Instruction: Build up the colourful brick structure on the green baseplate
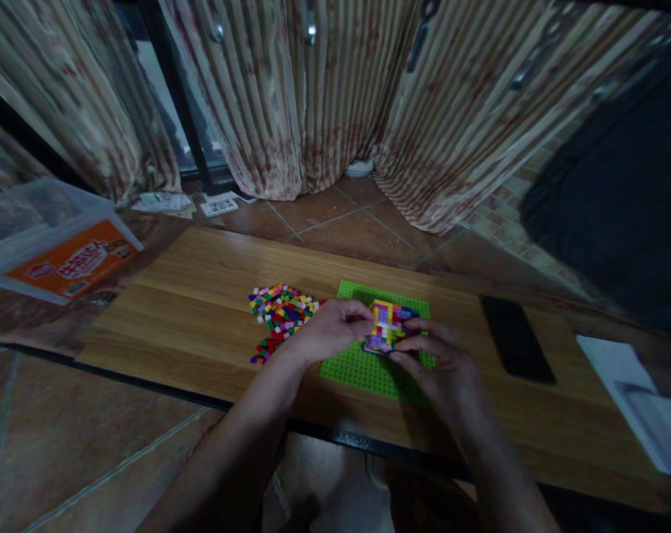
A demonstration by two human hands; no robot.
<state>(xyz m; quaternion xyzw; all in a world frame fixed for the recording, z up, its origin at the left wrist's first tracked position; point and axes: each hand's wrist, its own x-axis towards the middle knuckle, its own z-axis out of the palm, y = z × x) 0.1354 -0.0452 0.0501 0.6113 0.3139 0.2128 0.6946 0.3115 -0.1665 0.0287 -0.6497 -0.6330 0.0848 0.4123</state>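
The build (388, 326), a small block of many-coloured bricks, is just right of the frame's centre, between the two hands and over the green plate (357, 374). Purple, yellow, white, orange and blue show on its upper face. Whether its underside touches the plate cannot be told.

The left hand (332, 327) comes up from the lower left, its thumb and forefinger drawn together and grasping the build's left edge; whether a separate brick is pinched between them is too small to tell. The right hand (443, 359) comes from the lower right and grasps the build's right side, fingers curved along the side and thumb at its lower right corner.

Left of the plate, near the left hand, loose bricks (282, 314) lie in a spread heap on the wooden table (191, 296). A black slab (517, 339) lies flat right of the plate, well apart from it. White paper (618, 385) is at the right edge of the frame.

At the far left stands a clear box (18, 229) with an orange label (80, 259). Striped curtains (257, 111) hang across the top of the frame, above brown floor tiles (362, 222).
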